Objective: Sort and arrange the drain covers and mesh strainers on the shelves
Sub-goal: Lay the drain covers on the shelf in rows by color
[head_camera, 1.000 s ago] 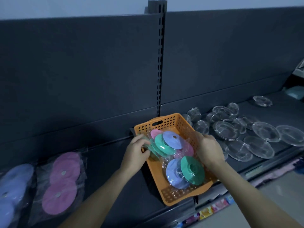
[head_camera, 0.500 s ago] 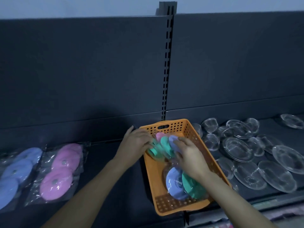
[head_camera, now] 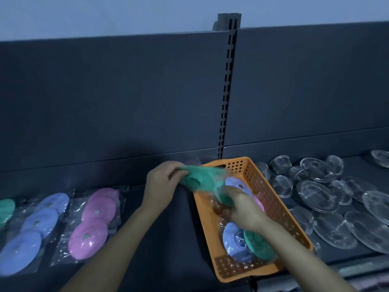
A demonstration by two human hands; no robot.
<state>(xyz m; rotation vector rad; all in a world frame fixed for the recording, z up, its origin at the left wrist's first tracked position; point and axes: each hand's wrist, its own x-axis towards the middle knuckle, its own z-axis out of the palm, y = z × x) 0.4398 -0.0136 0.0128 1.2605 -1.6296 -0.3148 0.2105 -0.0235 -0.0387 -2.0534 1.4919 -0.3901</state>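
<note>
An orange perforated basket [head_camera: 271, 199] stands on the dark shelf. Both hands hold a clear packet of green drain covers [head_camera: 202, 180] above the basket's left rim; my left hand [head_camera: 164, 184] grips its upper end and my right hand [head_camera: 244, 209] grips its lower end. Inside the basket lie a blue cover [head_camera: 236, 184], a pink one [head_camera: 258, 202], and a bagged blue and green pair [head_camera: 246, 243]. On the shelf to the left lie a pink packet [head_camera: 93, 222], a blue packet [head_camera: 33, 230] and a green packet [head_camera: 5, 209] at the frame edge.
Several clear mesh strainers [head_camera: 320, 194] are spread over the shelf to the right of the basket. A slotted upright [head_camera: 226, 87] splits the dark back panel. The shelf's front edge [head_camera: 347, 268] runs at the lower right.
The green packet has come up out of the basket toward the left, stretched between both hands. The camera has swung left, bringing more of the left-hand packets into view.
</note>
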